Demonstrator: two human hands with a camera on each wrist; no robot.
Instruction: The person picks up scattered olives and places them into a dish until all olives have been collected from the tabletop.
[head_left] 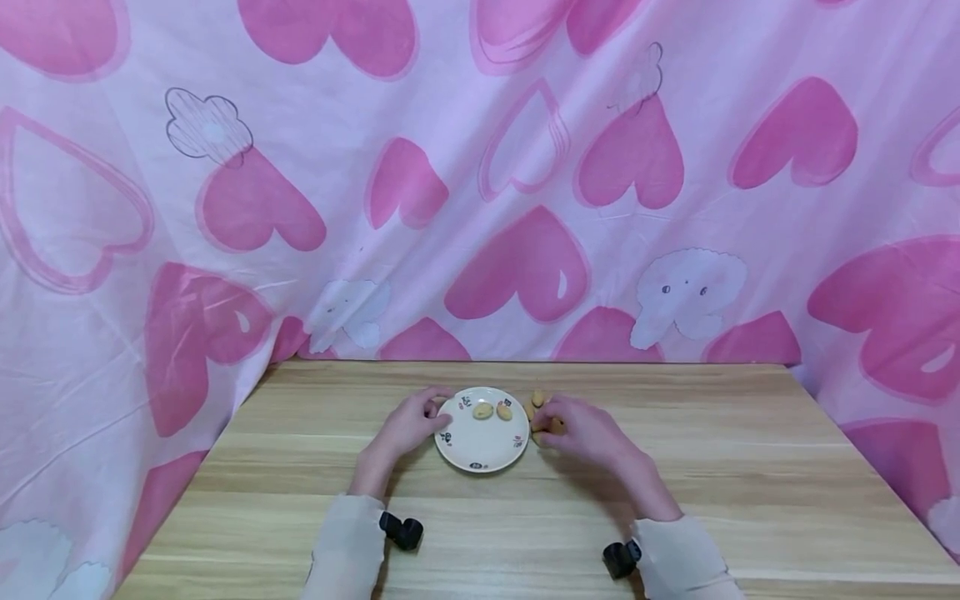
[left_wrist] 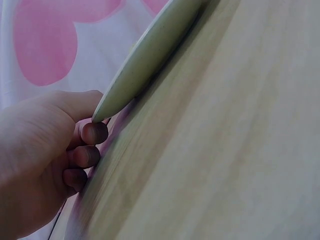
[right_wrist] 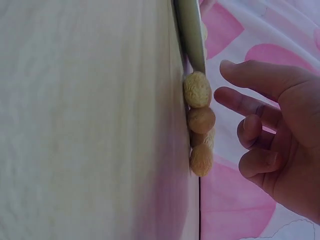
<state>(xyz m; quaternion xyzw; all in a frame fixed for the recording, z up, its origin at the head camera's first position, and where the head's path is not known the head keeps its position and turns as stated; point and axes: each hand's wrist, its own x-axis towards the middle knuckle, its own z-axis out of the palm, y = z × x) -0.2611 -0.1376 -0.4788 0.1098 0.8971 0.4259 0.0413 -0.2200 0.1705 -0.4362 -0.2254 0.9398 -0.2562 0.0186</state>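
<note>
A white plate with small printed marks along its rim lies on the table. Two tan peanuts in the shell sit on its far half. My left hand grips the plate's left rim between thumb and fingers; in the left wrist view the plate's edge runs into that pinch. Just right of the plate is a small group of peanuts, partly hidden by my right hand. In the right wrist view, its thumb and index finger are parted beside the nearest peanut, holding nothing.
The wooden table extends toward me and to both sides. Behind it and along the sides hangs a pink cloth with hearts. Black wrist devices are at both sleeves.
</note>
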